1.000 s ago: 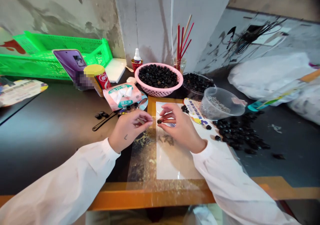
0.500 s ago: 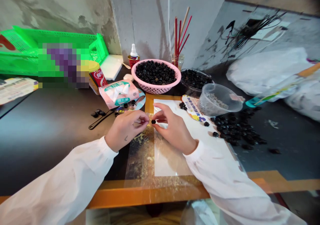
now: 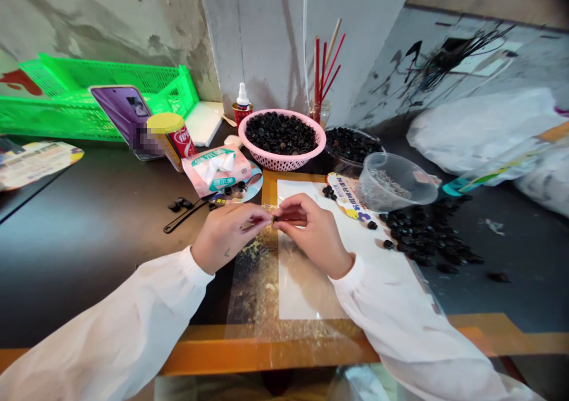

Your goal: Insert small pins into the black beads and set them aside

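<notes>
My left hand (image 3: pixel 226 235) and my right hand (image 3: pixel 311 232) meet fingertip to fingertip over the white sheet (image 3: pixel 306 282). Pinched in my right fingers is a small black bead (image 3: pixel 276 217). My left fingers are pinched too, on something thin that I cannot make out, touching the bead. Behind my hands, a pink basket (image 3: pixel 281 160) holds several black beads. More loose black beads (image 3: pixel 422 241) lie scattered on the dark table to the right.
A clear plastic tub (image 3: pixel 391 183) with small grey bits and a bowl of dark beads (image 3: pixel 351 146) stand at right. A tissue pack (image 3: pixel 220 169), a yellow-lidded can (image 3: pixel 171 140), a phone (image 3: pixel 122 113), a green crate (image 3: pixel 89 92), red sticks (image 3: pixel 324 69) and white bags (image 3: pixel 480 128) ring the work area.
My two hands have closed together; the bead in my right fingers now touches my left fingertips, where a gap showed before.
</notes>
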### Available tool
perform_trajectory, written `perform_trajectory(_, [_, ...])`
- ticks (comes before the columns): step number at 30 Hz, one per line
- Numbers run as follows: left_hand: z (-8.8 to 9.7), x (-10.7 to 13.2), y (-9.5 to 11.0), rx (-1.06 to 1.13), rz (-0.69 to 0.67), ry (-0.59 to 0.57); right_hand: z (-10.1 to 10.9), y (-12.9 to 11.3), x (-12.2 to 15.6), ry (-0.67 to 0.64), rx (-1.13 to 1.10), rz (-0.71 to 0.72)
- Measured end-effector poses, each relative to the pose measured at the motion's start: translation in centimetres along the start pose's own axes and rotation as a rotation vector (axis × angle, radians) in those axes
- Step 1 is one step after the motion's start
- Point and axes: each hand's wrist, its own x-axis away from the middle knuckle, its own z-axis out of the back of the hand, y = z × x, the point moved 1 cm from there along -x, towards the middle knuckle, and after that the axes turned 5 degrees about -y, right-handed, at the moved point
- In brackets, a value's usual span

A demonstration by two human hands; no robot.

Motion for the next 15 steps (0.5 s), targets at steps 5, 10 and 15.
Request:
perform_trajectory(5, [-0.1, 0.2, 0.1, 0.035, -0.009, 0.087, -0.3, 0.6, -0.3, 0.021, -0.307, -0.149])
perform_trajectory(10, [-0.2, -0.2, 0.1, 0.113, -0.035, 0.089, -0.4, 0.8, -0.3, 0.022, -0.495, -0.270])
perform_trajectory(15, [1.6, -0.4, -1.9, -0.152, 0.077, 0.156, -0.3, 0.6, -0.3, 0.054, -0.656, -0.371])
